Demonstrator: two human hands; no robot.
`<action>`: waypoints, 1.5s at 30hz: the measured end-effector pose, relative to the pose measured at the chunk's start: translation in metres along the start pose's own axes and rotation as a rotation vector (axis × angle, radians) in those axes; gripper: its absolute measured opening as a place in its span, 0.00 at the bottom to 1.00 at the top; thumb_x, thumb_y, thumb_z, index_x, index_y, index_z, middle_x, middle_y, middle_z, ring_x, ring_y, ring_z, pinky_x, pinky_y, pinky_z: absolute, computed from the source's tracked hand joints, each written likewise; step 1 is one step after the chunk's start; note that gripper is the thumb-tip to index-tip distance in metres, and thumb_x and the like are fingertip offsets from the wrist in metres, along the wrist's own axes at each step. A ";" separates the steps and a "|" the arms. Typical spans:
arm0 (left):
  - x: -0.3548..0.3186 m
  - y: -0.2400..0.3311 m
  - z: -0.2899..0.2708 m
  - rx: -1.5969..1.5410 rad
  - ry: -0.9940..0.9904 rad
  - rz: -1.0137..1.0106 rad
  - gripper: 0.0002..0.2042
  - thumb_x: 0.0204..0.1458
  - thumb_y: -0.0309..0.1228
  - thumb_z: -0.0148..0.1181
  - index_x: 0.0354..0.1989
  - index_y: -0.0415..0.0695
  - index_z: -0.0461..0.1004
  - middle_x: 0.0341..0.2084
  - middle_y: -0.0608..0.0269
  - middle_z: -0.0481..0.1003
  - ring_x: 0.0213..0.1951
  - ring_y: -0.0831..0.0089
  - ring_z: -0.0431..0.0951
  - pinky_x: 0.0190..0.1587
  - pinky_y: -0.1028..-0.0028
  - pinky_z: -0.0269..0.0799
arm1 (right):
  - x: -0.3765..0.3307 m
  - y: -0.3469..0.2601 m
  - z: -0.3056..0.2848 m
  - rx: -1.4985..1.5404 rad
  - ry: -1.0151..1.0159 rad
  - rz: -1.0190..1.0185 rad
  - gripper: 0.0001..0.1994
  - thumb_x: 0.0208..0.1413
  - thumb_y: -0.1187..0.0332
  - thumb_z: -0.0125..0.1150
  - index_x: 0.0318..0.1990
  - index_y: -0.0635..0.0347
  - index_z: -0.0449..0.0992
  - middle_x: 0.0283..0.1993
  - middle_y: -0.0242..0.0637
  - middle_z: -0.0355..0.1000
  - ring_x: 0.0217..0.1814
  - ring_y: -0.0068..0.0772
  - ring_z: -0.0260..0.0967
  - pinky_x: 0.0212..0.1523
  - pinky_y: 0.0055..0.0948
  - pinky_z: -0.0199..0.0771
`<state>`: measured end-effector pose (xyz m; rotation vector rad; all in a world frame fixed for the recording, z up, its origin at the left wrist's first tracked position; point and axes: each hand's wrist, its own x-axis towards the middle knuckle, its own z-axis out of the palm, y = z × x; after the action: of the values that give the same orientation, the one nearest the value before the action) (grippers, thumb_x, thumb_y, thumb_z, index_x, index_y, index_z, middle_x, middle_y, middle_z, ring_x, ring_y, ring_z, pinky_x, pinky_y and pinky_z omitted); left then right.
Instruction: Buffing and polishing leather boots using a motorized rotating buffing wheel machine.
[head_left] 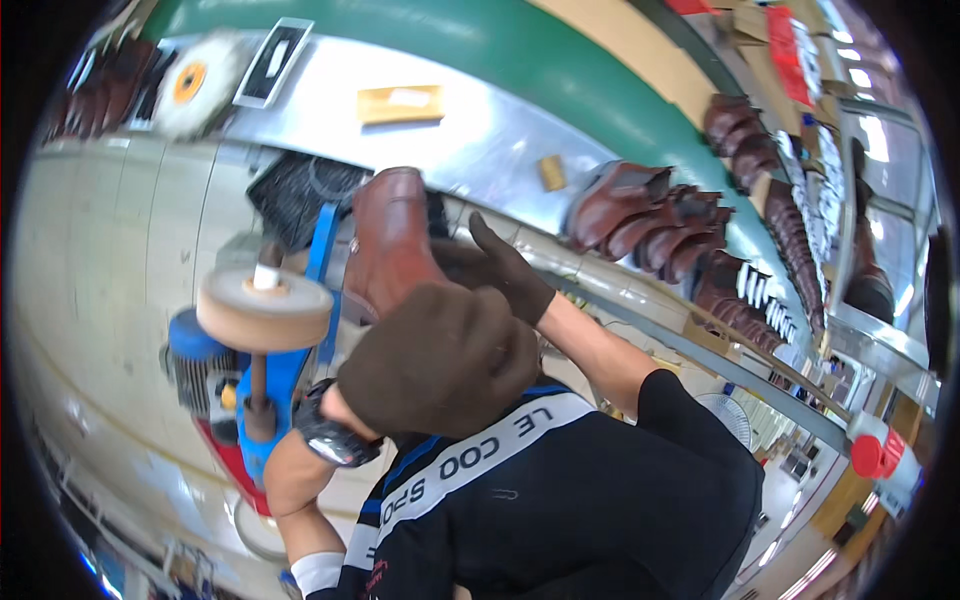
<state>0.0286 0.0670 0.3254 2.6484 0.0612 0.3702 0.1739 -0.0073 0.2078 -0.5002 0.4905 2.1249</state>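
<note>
A reddish-brown leather boot (398, 235) is held up in front of me, its shaft opening toward the far side. My left hand (440, 360), in a dark brown glove and with a black watch (338, 428) at the wrist, is closed around the boot's near end and hides it. Beside the boot's right side is my right hand (505, 268), gloved alike. Its thumb sticks up, apart from the outstretched fingers, which reach behind the boot; whether their tips touch it is hidden.
Left of the boot stands a buffing wheel (262, 310) on a blue machine with a motor (196, 362). The metal bench (480, 120) beyond bears a yellow block (400, 103), a small tan block (551, 173), a white fluffy wheel (205, 85) and rows of brown boots (650, 220). A red-capped bottle (882, 458) is far right.
</note>
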 end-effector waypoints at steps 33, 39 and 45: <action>0.022 -0.154 0.115 -0.225 -0.028 -0.864 0.14 0.45 0.24 0.59 0.43 0.40 0.72 0.38 0.50 0.73 0.44 0.53 0.73 0.48 0.63 0.67 | -0.019 -0.532 -0.141 -1.143 1.226 -1.166 0.53 0.28 0.47 0.69 0.63 0.64 0.49 0.53 0.58 0.63 0.55 0.54 0.64 0.54 0.40 0.65; 0.166 -0.337 0.101 0.016 0.114 -0.526 0.15 0.47 0.24 0.58 0.45 0.39 0.71 0.41 0.49 0.73 0.45 0.53 0.72 0.48 0.65 0.67 | 0.000 -0.534 -0.123 -1.360 1.709 -1.133 0.57 0.27 0.45 0.70 0.65 0.61 0.45 0.56 0.58 0.60 0.56 0.57 0.62 0.54 0.46 0.62; 0.292 -0.465 0.129 0.084 0.256 -0.471 0.32 0.43 0.36 0.65 0.57 0.42 0.59 0.46 0.44 0.68 0.49 0.52 0.69 0.49 0.64 0.66 | -0.007 -0.543 -0.164 -0.983 1.143 -1.589 0.27 0.54 0.54 0.53 0.55 0.64 0.65 0.47 0.52 0.71 0.49 0.43 0.69 0.49 0.33 0.67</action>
<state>0.3538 0.4557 0.0779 2.5434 0.7789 0.5463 0.6546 0.1972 -0.0140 -1.8464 -0.4154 0.2217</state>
